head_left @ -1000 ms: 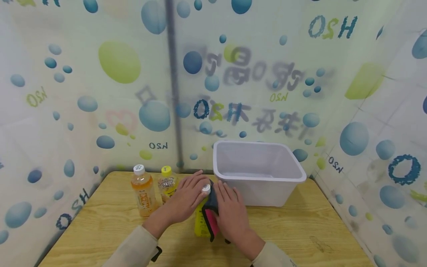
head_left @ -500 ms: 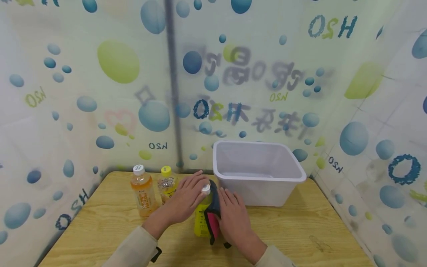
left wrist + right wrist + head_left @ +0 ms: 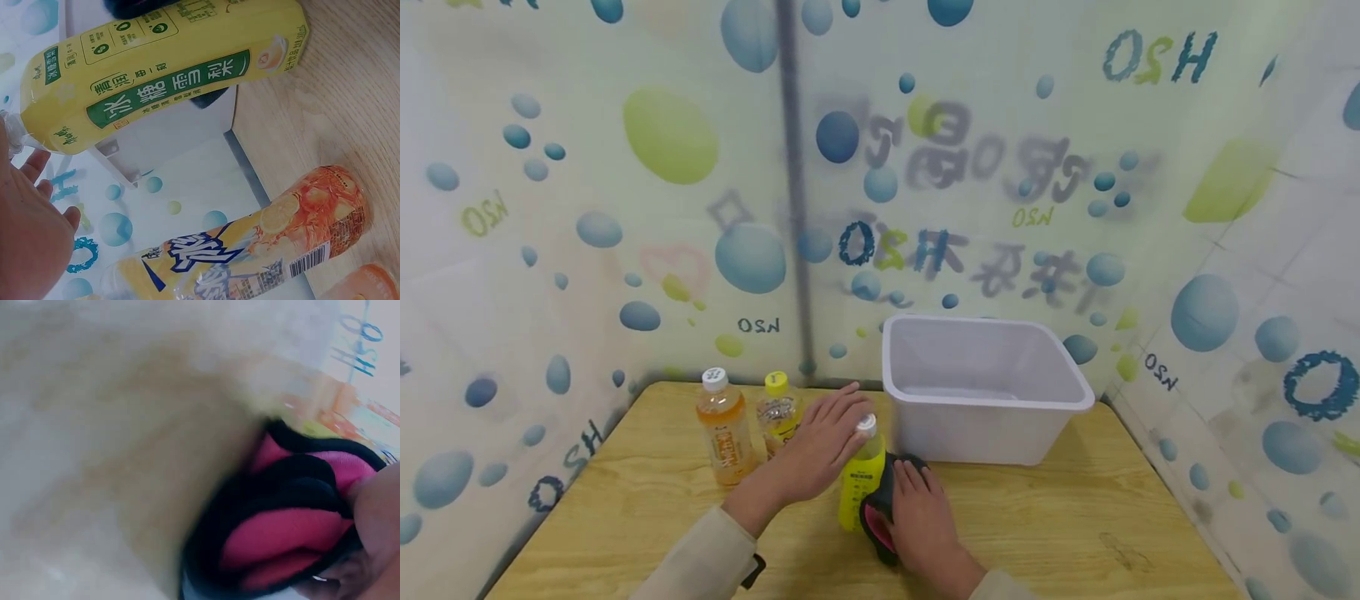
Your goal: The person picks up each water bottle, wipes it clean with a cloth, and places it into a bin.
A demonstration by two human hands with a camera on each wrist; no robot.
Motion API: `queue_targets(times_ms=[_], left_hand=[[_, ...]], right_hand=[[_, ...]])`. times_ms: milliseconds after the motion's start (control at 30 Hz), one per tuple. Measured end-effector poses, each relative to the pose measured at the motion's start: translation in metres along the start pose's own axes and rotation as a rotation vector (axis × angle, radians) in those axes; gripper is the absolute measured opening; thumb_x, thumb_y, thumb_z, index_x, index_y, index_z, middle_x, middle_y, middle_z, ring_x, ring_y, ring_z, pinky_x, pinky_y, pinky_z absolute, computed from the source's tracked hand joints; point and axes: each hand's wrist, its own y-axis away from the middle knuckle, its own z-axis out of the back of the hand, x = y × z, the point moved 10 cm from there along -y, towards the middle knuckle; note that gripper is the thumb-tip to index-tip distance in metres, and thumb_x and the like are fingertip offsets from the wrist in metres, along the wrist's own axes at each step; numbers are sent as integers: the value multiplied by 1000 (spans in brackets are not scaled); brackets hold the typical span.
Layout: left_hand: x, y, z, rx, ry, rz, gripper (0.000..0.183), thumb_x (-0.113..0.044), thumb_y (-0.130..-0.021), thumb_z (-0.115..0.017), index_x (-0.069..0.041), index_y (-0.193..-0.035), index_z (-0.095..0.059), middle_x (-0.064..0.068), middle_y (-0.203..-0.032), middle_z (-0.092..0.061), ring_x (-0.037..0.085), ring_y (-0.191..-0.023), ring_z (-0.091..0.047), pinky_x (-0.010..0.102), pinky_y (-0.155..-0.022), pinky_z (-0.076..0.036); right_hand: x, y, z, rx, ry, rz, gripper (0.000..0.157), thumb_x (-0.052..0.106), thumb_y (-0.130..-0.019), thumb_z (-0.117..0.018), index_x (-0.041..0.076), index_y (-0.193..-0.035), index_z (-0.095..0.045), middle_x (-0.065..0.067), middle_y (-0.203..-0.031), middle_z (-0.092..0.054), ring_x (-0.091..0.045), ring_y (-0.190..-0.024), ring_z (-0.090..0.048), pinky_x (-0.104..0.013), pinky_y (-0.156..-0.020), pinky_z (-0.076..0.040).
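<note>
A bottle with a yellow label and white cap (image 3: 859,483) stands upright on the table. My left hand (image 3: 820,442) is at its neck, thumb and forefinger on either side of the cap. In the left wrist view the neck of the yellow bottle (image 3: 162,75) runs into the left hand (image 3: 31,231). Against the bottle's right side lies a dark cloth wrap with pink lining (image 3: 883,500), bent into a curve. My right hand (image 3: 921,521) holds this wrap from the right. The right wrist view shows the pink-lined wrap (image 3: 281,544) folded beside the fingers (image 3: 344,572).
Left of the hands stand an orange drink bottle with a white cap (image 3: 725,442) and a yellow-capped bottle (image 3: 777,412). A white plastic bin (image 3: 981,429) stands at the back right of the wooden table (image 3: 1075,533). A printed curtain (image 3: 985,208) closes off the back and sides.
The right hand has moved slightly down and towards me, and the wrap's upper end has come down with it. More of the yellow bottle shows. The left hand stays in place.
</note>
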Motion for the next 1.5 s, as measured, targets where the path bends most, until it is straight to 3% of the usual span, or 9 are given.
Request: queue_targets(times_ms=[267, 400, 600, 867, 1100, 1300, 1500], left_hand=[[-5, -5, -4, 14, -23, -13, 42, -36, -106, -35, -18, -144, -41, 1, -151, -40, 23, -151, -20, 52, -120, -20], [-5, -5, -5, 17, -12, -9, 42, -36, -106, -35, -17, -143, -41, 2, -151, -40, 23, -151, -20, 52, -120, -20], [-5, -6, -7, 23, 0, -8, 42, -36, -106, -35, -18, -143, -41, 2, -151, -40, 23, -151, -19, 52, -120, -19], [-6, -7, -5, 13, 2, -19, 40, -33, -106, -38, -17, -142, -42, 4, -149, -41, 26, -150, -21, 53, -119, -21], [-4, -5, -4, 2, 16, -12, 39, -32, -105, -41, -17, -141, -42, 3, -149, -41, 27, -150, -22, 55, -118, -21], [0, -3, -4, -3, 12, 13, 40, -35, -105, -40, -18, -142, -42, 3, -151, -40, 26, -150, -20, 56, -119, -21], [1, -2, -2, -3, 11, 14, 41, -36, -106, -38, -18, -142, -41, 2, -151, -39, 25, -151, -19, 56, -119, -21]], right_hand=[[1, 6, -36, 117, 61, -22, 61, 55, -92, -55, 11, -134, -59, -2, -149, -48, -19, -141, -42, -43, -115, -34], [-1, 6, -41, 136, 79, -9, 61, 57, -92, -54, 13, -134, -59, -1, -151, -45, -19, -142, -40, -46, -115, -33], [-8, 6, -40, 146, -8, -25, 64, 60, -92, -51, 14, -136, -57, -1, -151, -46, -19, -141, -41, -49, -114, -33], [-30, 13, -12, -25, -293, -117, 67, 54, -94, -53, 7, -141, -50, -9, -146, -51, -25, -135, -49, -51, -112, -36], [-63, 28, 29, -219, -422, -157, 64, 40, -92, -64, 0, -139, -49, -13, -139, -57, -27, -126, -57, -48, -107, -41], [-101, 47, 48, -290, -486, -196, 60, 35, -92, -65, 1, -139, -50, -14, -135, -60, -30, -121, -60, -49, -106, -42], [-153, 70, 55, -286, -404, -206, 58, 29, -91, -68, 2, -139, -51, -16, -137, -58, -33, -124, -58, -55, -104, -40]])
